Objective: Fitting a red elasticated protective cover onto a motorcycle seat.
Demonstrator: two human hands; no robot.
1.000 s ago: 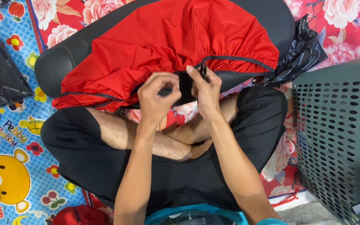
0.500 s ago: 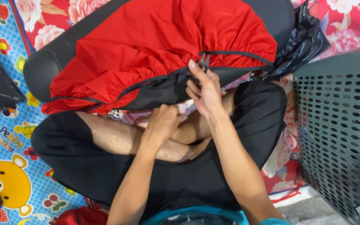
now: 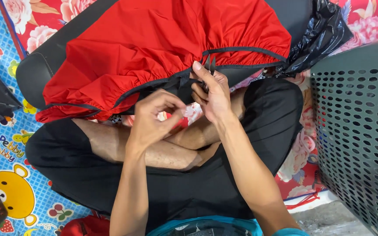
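A red cover (image 3: 162,43) with black piping along its gathered hem was stretched over a black padded seat (image 3: 36,74), and everything here is placed against that cover. Its long axis ran from the lower left of the view up to the upper right, with the gathered hem facing the person's lap. At the middle of that hem, the right hand (image 3: 213,94) was closed around the black piping and a short pair of dark cord ends (image 3: 210,64) that stuck upward past its fingertips. Just left of it and slightly nearer the body, the left hand (image 3: 154,116) was curled, thumb and fingertips pinched together just below the hem; whether it held any cord could not be told. Beneath the cover's hem lay the person's crossed legs in black shorts (image 3: 267,118). Touching the cover's right end was a crumpled black plastic bag (image 3: 320,39). Well to the right of the cover stood a grey perforated basket (image 3: 359,131), and under everything lay a floral and cartoon-printed mat (image 3: 9,175).
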